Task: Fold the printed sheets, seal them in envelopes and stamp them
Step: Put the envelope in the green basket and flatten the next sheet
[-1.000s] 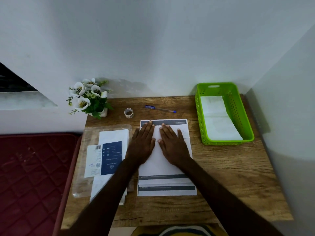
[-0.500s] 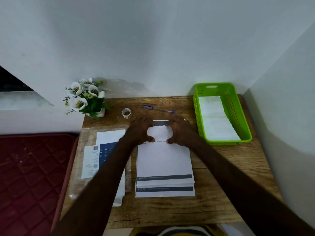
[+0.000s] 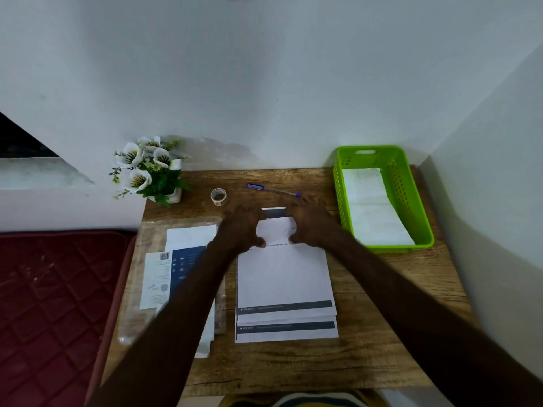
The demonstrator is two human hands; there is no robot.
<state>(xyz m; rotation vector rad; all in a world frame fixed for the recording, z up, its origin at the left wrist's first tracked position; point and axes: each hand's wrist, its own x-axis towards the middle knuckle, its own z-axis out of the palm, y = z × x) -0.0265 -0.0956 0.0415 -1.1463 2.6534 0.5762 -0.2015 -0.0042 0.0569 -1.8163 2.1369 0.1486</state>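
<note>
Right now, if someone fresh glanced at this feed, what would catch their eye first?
Probably the two hands, left hand and right hand, gripping the far edge of the top printed sheet at the desk's centre. Next, the bright green basket at the far right holding white papers, and the white flowers at the far left corner.

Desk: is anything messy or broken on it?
Nothing looks broken or spilled. The paper stack is a bit uneven: the sheets are staggered, so two dark bars show at the near end. The envelopes on the left lie slightly fanned. Both hands, left and right, are on the top sheet's far end.
</note>
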